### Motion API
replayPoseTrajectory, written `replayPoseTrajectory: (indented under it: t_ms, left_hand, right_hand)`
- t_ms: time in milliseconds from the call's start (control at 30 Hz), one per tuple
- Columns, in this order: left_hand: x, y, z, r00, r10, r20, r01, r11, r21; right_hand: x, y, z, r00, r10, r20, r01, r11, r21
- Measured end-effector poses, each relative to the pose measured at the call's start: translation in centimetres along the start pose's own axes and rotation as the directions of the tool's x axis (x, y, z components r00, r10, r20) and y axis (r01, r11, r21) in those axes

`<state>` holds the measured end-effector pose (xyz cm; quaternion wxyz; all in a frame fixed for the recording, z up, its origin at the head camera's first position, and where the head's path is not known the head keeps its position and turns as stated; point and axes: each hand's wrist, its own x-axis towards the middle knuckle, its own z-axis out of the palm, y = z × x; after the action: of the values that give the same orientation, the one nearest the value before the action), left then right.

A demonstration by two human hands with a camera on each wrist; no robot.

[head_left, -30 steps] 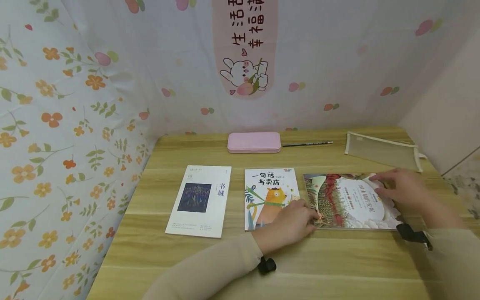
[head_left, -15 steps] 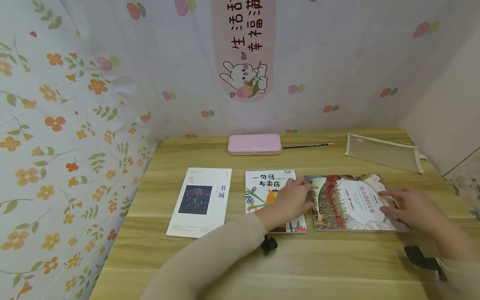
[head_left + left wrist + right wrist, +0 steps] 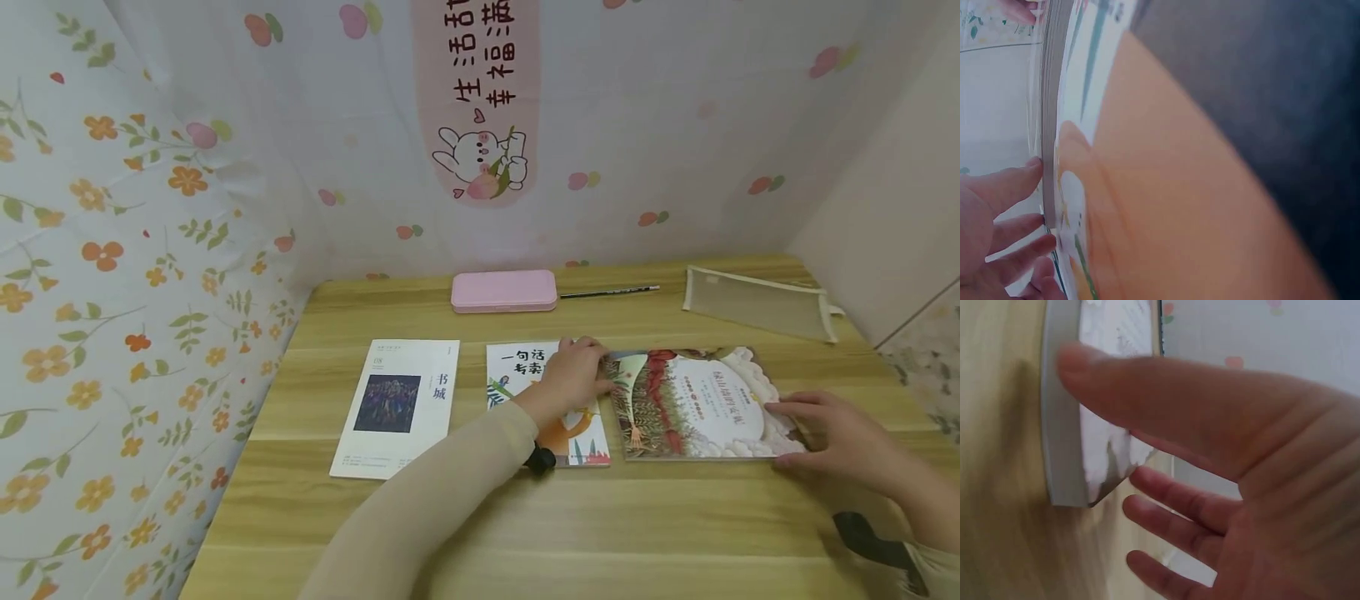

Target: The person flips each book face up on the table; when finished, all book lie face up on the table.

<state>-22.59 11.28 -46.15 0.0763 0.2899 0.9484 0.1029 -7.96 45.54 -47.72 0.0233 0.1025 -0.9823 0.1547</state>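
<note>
Three books lie in a row on the wooden desk [image 3: 525, 533]: a white one [image 3: 397, 407], an orange-cat one [image 3: 577, 433] and a picture book [image 3: 693, 404] on the right. My left hand [image 3: 592, 371] lies over the cat book, its straight fingers touching the picture book's left edge; the left wrist view shows the fingertips [image 3: 1029, 172] against the page block [image 3: 1050, 125]. My right hand [image 3: 787, 425] rests at the picture book's near right corner. In the right wrist view the right hand [image 3: 1104, 450] is spread, thumb above the corner [image 3: 1063, 444], fingers beside it.
A pink pencil case [image 3: 504, 291], a pencil [image 3: 609, 292] and a mesh pouch [image 3: 757, 303] lie along the desk's back edge. Floral cloth walls close the left and back sides; a plain wall stands on the right.
My left hand slid from the picture book's near left corner up its left edge. My right hand came from the book's far right part down to its near right corner.
</note>
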Motion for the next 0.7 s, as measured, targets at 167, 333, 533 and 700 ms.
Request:
replayPoseTrajectory:
  t_ms: [167,333,533,700]
  left_hand:
    - [0.2,-0.2,-0.2,1.0,-0.004,0.0,0.004,1.0,-0.009]
    - [0.1,-0.2,-0.2,1.0,-0.023,0.011,0.023,1.0,-0.009]
    - [-0.1,-0.3,-0.1,1.0,-0.017,0.001,0.017,0.999,-0.041]
    - [-0.6,-0.7,0.0,1.0,0.001,0.0,-0.001,0.999,-0.054]
  right_hand:
    - [-0.3,0.1,0.2,0.999,0.052,-0.008,-0.052,0.997,0.048]
    - [-0.3,0.4,0.3,0.997,0.072,0.011,-0.073,0.996,0.058]
    - [0.2,0.9,-0.1,0.998,0.06,0.031,-0.062,0.997,0.05]
    - [1.0,1.0,-0.3,0.998,0.047,0.039,-0.049,0.997,0.054]
